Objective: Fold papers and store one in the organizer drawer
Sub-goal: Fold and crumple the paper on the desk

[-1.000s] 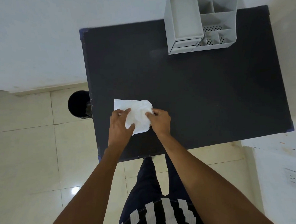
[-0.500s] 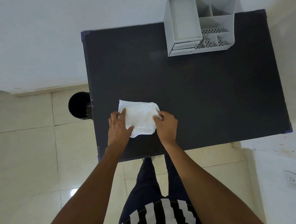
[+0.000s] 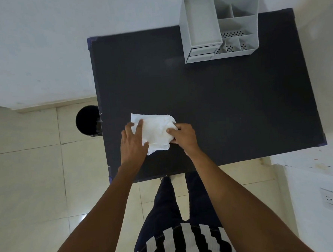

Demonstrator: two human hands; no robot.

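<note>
My two bare hands work a crumpled white paper [image 3: 156, 133] on a matte black table [image 3: 219, 107], seen from above. The sheet is soft, creased and uneven, roughly a rectangle with one rounded, bunched corner at its 2 o'clock and a pointed flap hanging toward 7 o'clock. It lies flat on the table's near-left part, close to the left edge.

My left hand [image 3: 132, 142] rests on the sheet's 9 o'clock side, fingers spread flat and loose, pressing the paper down with the fingertips and thumb but not gripping it. My right hand [image 3: 182, 135] sits at the sheet's 3 o'clock side, fingers curled in and pinching the bunched edge between thumb and fingers. The paper lies between the two hands, touching both.

At 1 o'clock from the paper, well apart at the table's far edge, stands a light grey plastic organizer [image 3: 221, 25], boxy, with one deep rectangular tray, several smaller compartments, some with perforated floors, and a small closed drawer [image 3: 203, 51] low on its front left.

At 9 o'clock, just beside the table's left edge, a round black bin [image 3: 87, 121] stands on glossy cream floor tiles [image 3: 28, 173]. A white wall socket [image 3: 329, 198] shows at 4 o'clock.
</note>
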